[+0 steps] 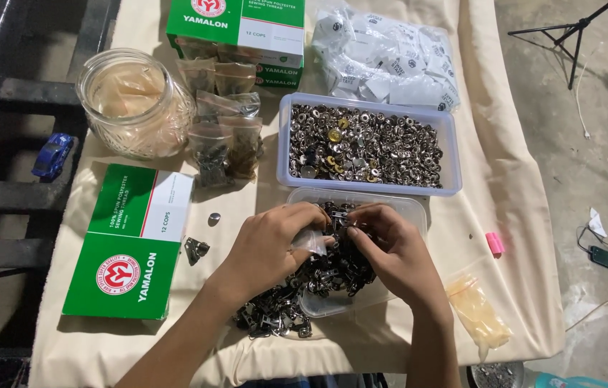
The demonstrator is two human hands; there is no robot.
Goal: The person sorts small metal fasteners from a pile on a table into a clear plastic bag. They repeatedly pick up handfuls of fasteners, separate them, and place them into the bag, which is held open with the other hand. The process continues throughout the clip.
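While both hands pinch it, small bag (309, 241) clear, crumpled.

Both my hands sit over the near tub (412, 208) of zipper pulls (333, 276). Behind it, the tub of snap buttons (365, 147). Left: flat box (131, 241), with the jar (134, 103) behind it. Right: small bag (478, 314) near the table edge (519, 215).

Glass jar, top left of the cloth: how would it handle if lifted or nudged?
The glass jar looks thick-walled, so probably heavy for its size and breakable if dropped. Its wide body suggests it would slide rather than tip. Its textured sides should give some grip. The contents look like light, soft bags.
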